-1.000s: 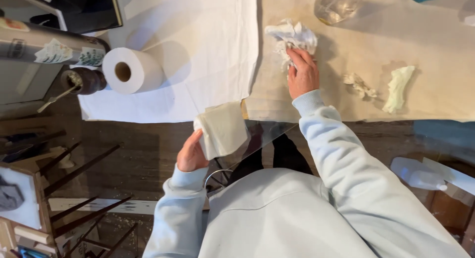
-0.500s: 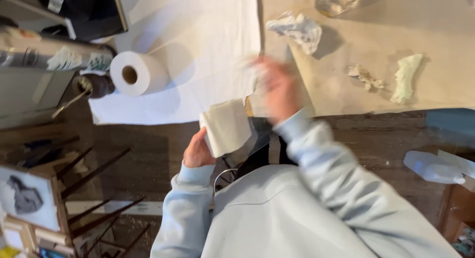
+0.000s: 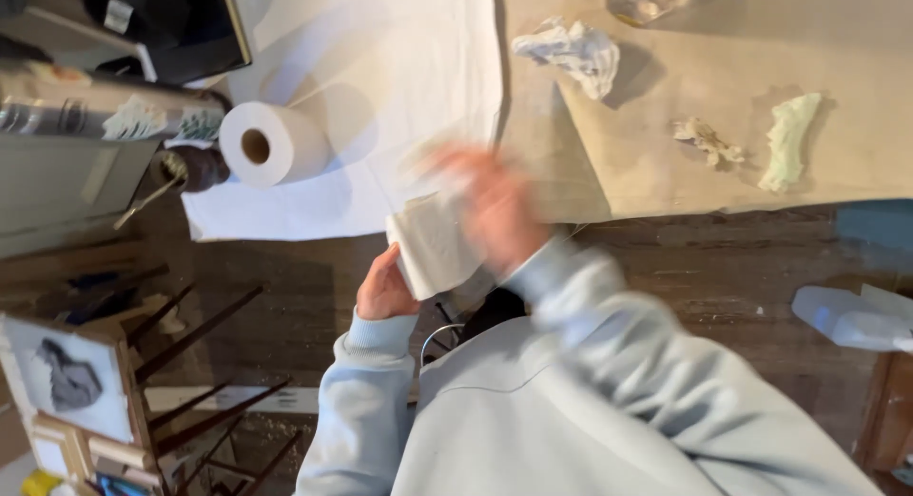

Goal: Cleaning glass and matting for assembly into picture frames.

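Clear glass container at far edge of the tan sheet, cut off by the frame; something pale inside, contents unclear. Dark jar off the white cloth's left edge, a thin handle sticking out of it.

Folded paper towel pad: off-white, squarish, thick, several layers, held tilted just off the near edge of the white cloth. Left hand grips it from below, fingers curled around its lower left corner. Right hand is a motion blur over the pad's upper right side; cannot tell whether it is open or closed, nor whether it touches the pad.

Paper towel roll lies on its side at the cloth's left near corner, core facing the camera. On the tan sheet: crumpled white towel near the far left, small beige scrap and pale green wad toward the right, well apart from one another.

Surface beneath is dark wood. Pale blue sleeves. White plastic object at the right edge. Wooden easel legs and a small canvas with a grey shape lower left.
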